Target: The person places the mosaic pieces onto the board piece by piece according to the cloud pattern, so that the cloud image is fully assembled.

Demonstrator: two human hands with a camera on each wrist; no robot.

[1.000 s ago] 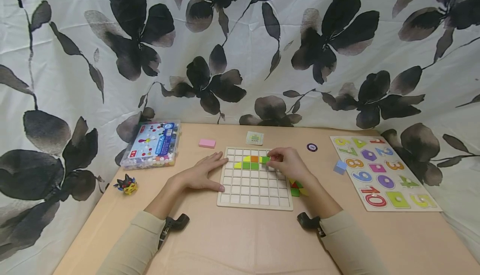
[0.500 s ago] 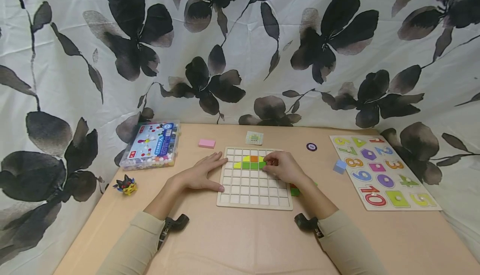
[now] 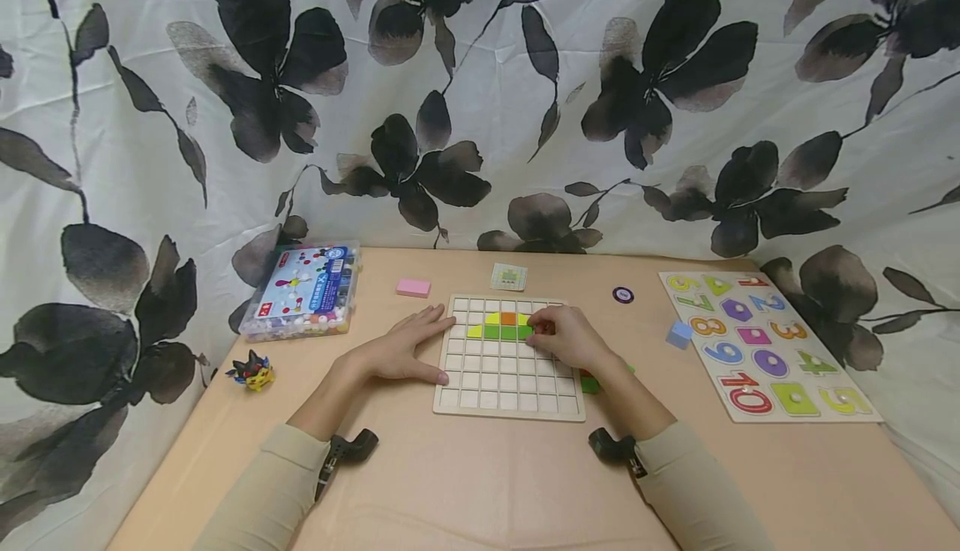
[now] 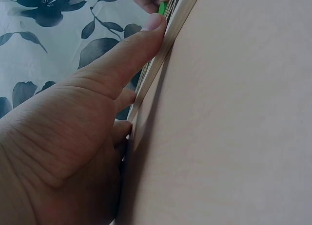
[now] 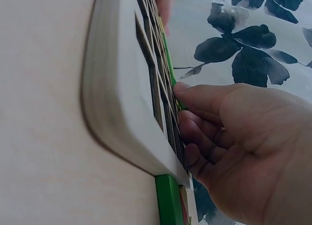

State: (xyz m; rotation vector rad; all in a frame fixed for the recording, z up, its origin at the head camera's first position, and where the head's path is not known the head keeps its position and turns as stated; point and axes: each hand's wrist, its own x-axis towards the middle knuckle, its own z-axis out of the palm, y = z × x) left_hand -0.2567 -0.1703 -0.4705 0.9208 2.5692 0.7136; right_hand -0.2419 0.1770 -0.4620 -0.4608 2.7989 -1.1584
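Observation:
A white grid board (image 3: pixel 510 385) lies flat on the table between the two hands. Several coloured tiles sit in its upper squares: a yellow one (image 3: pixel 476 332), an orange one (image 3: pixel 508 318) and green ones (image 3: pixel 491 332). My left hand (image 3: pixel 405 349) rests along the board's left edge, fingers and thumb extended against the rim; the left wrist view shows the thumb (image 4: pixel 131 48) on that rim. At the upper right squares my right hand (image 3: pixel 567 337) pinches a green tile (image 5: pixel 182 105) between thumb and finger, close on the grid. Its fingers partly hide the tile in the head view.
Loose green pieces (image 3: pixel 591 383) lie beside the board under the right wrist. Around it are a pattern card (image 3: pixel 509 277), pink block (image 3: pixel 414 287), bead box (image 3: pixel 300 293), small figure (image 3: pixel 253 370), blue block (image 3: pixel 679 333), round disc (image 3: pixel 623 294) and number puzzle (image 3: pixel 772 351).
Since a second ago my right hand has shifted slightly left and toward me, bringing the green tile up against the other tiles. The left hand has stayed in place.

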